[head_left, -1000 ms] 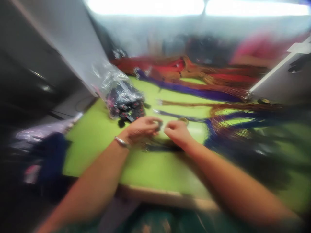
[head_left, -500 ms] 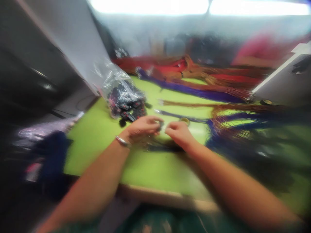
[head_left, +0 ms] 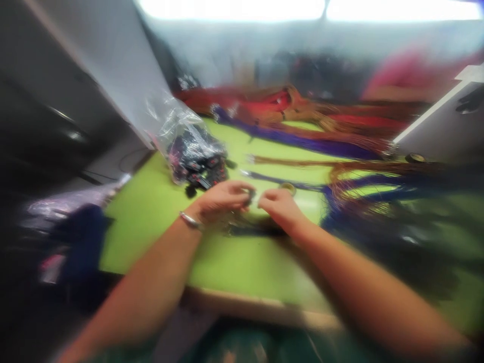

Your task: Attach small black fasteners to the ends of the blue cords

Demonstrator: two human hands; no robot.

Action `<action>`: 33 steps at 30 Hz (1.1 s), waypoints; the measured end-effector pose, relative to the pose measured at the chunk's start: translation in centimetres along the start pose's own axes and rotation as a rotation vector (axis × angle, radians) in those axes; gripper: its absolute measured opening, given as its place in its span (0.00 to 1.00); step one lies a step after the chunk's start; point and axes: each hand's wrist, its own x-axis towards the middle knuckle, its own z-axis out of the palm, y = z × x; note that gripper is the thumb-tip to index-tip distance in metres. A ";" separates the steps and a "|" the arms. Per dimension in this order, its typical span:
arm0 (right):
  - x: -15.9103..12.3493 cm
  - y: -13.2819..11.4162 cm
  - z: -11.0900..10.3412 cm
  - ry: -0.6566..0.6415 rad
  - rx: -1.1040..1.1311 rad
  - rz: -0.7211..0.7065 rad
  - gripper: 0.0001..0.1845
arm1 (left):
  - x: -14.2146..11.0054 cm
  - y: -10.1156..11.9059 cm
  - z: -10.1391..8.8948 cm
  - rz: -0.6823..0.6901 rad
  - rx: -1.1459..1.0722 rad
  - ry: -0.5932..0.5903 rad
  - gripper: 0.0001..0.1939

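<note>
Over the green table, my left hand [head_left: 225,198] is closed in a pinch on a small black connector [head_left: 250,195]. Close to its right, my right hand [head_left: 280,204] has thumb and fingers pressed together; whatever is between them is too small and blurred to name. A narrow gap separates the two hands. Just beyond the left hand, a clear plastic bag [head_left: 189,133] lies with black connectors [head_left: 206,174] spilling from its mouth. Below the hands runs a dark wire bundle [head_left: 257,231]. A roll of tape [head_left: 288,188] sits behind the right hand.
Blue wires [head_left: 291,182], brown wires [head_left: 295,162] and a purple wire bundle [head_left: 302,142] lie across the green table [head_left: 234,264]. Red and orange wires [head_left: 260,101] are heaped along the back. Another tape roll [head_left: 415,158] is at right, near a white panel [head_left: 446,121].
My right hand has shifted very slightly, still pinched. The left hand keeps the black connector in nearly the same place.
</note>
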 end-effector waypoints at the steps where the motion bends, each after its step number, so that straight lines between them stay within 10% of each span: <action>1: 0.0 0.0 0.0 0.003 -0.005 0.003 0.09 | 0.0 0.0 -0.1 0.008 0.030 0.008 0.20; 18: -0.1 0.1 0.1 -0.008 0.106 0.122 0.05 | 0.5 0.2 1.6 0.024 -0.109 0.092 0.19; 33: 0.5 2.9 1.2 0.098 -0.295 -0.156 0.09 | 1.4 -2.4 0.8 0.086 0.091 0.116 0.20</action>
